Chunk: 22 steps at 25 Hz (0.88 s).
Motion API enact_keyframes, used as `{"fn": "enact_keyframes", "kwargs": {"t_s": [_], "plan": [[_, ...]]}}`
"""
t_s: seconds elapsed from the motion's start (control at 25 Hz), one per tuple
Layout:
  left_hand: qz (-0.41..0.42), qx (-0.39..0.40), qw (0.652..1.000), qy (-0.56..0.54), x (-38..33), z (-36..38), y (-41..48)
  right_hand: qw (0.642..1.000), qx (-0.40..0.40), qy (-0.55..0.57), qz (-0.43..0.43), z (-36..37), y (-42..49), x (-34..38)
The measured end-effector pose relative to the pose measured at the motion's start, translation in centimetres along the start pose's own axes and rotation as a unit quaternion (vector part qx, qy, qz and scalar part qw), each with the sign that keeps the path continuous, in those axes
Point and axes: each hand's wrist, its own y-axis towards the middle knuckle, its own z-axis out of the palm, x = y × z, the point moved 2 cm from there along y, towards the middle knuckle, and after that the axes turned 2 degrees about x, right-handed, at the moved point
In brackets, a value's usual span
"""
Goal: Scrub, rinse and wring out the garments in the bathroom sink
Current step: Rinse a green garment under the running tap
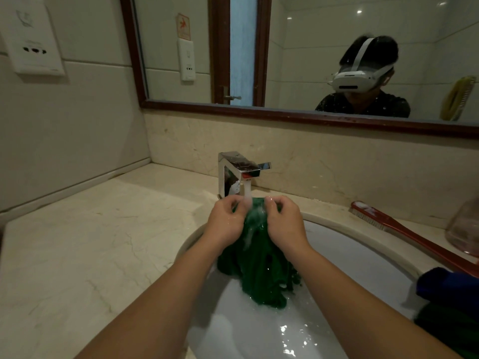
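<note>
Polished cream marble counter (pixel 103 242) surrounds a smooth white oval sink (pixel 363 260). Directly under the square chrome tap (pixel 241 168), in its running stream, both hands pinch a dark green garment (pixel 261 270): left hand (pixel 224 222) and right hand (pixel 286 225), fingers curled tight on bunched cloth. Its soaked folds hang limp into the sink below the tap, likely heavy and slippery; gripping gathered fabric looks surest
</note>
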Motion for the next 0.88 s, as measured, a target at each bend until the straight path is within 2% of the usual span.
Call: {"fn": "enact_keyframes", "kwargs": {"t_s": [0.28,0.44,0.56,0.72,0.88], "plan": [[0.026,-0.062,0.998,0.004,-0.2,-0.6,0.2,0.999,0.037,0.011,-0.001,0.8,-1.2,1.2],[0.005,-0.044,0.999,-0.028,-0.1,-0.3,0.4,0.996,0.025,0.065,0.053,1.1,-1.3,1.6],[0.004,-0.045,0.998,-0.037,-0.5,-0.3,0.1,0.996,0.027,0.065,0.048,0.9,-1.4,1.5],[0.037,-0.122,0.991,-0.030,-1.2,-1.0,0.0,0.998,0.059,0.018,-0.007,1.2,-1.6,1.6],[0.048,-0.169,0.984,-0.021,-1.0,-1.5,0.2,0.992,0.124,-0.001,-0.001,2.6,-2.3,1.5]]}}
